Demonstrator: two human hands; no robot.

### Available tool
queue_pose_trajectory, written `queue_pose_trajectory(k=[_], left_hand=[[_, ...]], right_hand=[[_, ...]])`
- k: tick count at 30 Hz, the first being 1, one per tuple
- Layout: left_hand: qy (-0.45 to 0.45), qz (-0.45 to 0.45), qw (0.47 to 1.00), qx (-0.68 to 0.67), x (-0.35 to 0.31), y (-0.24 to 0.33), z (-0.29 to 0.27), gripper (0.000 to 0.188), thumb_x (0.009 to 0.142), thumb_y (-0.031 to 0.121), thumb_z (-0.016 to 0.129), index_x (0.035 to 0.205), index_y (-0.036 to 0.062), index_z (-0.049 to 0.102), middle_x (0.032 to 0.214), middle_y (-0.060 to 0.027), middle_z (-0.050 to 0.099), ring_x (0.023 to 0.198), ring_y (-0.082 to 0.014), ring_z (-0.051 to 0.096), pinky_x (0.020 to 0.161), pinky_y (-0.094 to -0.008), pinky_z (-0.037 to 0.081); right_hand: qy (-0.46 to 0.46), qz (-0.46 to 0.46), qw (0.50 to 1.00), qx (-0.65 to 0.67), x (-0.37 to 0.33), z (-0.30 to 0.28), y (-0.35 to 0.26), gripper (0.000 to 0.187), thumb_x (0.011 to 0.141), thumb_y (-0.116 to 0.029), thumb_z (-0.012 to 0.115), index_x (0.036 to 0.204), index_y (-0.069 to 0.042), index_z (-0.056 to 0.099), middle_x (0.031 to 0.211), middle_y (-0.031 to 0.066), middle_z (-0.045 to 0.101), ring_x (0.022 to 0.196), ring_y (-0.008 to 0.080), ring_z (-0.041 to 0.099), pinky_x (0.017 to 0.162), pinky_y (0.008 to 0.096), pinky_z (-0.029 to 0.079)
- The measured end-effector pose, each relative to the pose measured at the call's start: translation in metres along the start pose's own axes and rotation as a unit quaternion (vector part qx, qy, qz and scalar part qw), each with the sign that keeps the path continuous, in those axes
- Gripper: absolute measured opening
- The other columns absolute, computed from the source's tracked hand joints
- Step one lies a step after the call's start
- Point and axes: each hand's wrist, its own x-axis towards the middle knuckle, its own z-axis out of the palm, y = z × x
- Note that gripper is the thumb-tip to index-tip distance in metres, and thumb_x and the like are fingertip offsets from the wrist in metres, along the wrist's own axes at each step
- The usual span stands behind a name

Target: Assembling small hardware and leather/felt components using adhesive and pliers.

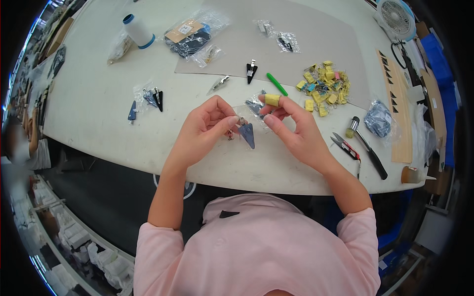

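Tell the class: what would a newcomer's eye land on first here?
Both hands meet at the table's near edge: the left hand and right hand pinch a small clear bag with a dark blue triangular piece. To the right lies a heap of yellow binder clips.

2 hands: left hand (205,129), right hand (295,129) | 1 blue triangular piece (247,134) held between | 1 thread spool (138,31) | 1 green pen (277,84) | 1 mallet (367,147) | 1 snips (346,146) | 1 fan (396,18) | 1 heap of yellow clips (324,87), uncountable
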Motion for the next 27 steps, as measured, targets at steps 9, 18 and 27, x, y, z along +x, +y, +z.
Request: queue_pose_trajectory(k=[9,18,27], left_hand=[[0.023,-0.07,0.981,-0.18,-0.008,0.001,0.027,0.029,0.1,0.02,0.05,0.118,-0.0021,0.055,0.091,-0.009,0.067,0.079,-0.0136,0.066,0.071,-0.0266,0.053],[0.02,-0.074,0.971,-0.228,-0.008,-0.004,0.028,0.033,0.103,0.026,0.045,0.115,-0.003,0.056,0.095,-0.0115,0.067,0.077,-0.0139,0.068,0.067,-0.0252,0.057],[0.023,-0.059,0.988,-0.141,-0.004,-0.004,0.028,0.012,0.095,0.014,0.06,0.096,0.0018,0.059,0.09,-0.009,0.068,0.071,-0.0121,0.068,0.062,-0.0241,0.057]], right_hand=[[-0.084,0.191,0.917,0.341,0.006,-0.005,0.008,0.02,0.091,-0.016,0.066,0.102,0.001,0.066,0.084,0.0021,0.066,0.07,0.0053,0.058,0.066,0.021,0.049],[-0.03,0.226,0.918,0.324,0.007,0.0,0.009,0.018,0.088,-0.018,0.071,0.087,-0.002,0.062,0.075,0.0015,0.063,0.061,0.0054,0.057,0.056,0.0208,0.048],[-0.028,0.23,0.921,0.314,0.006,0.0,0.01,0.02,0.087,-0.019,0.073,0.085,-0.003,0.06,0.07,0.0009,0.06,0.058,0.0053,0.056,0.051,0.0202,0.047]])
